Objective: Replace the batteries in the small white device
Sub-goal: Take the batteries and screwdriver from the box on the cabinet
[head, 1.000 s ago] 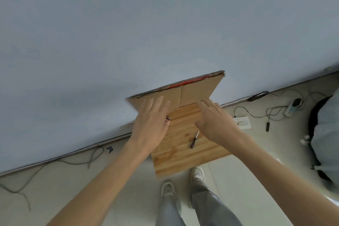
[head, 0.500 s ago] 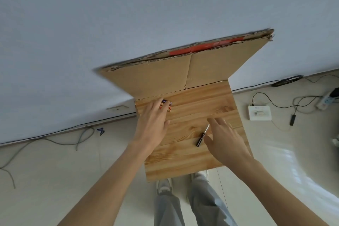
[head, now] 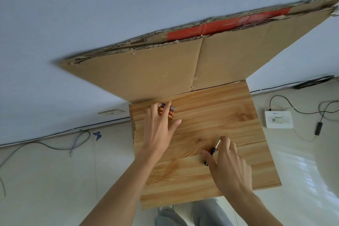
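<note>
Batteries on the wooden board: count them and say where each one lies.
At least 4 batteries, bunched side by side at the wooden board's far left corner, under the left hand's fingertips. The fingers cover part of the cluster, so more may be hidden.

Wooden board (head: 211, 115) w/ cardboard sheet (head: 165, 71) propped at its far edge against the wall. Left hand (head: 159, 130) spread flat, fingers over a small cluster of batteries (head: 169, 111) near board's far-left corner. Right hand (head: 229, 169) at mid-board, thumb & fingertips touching a small screwdriver (head: 213, 149) w/ black handle; can't tell if gripped. White box (head: 278, 119) w/ cables on floor to the right.
</note>
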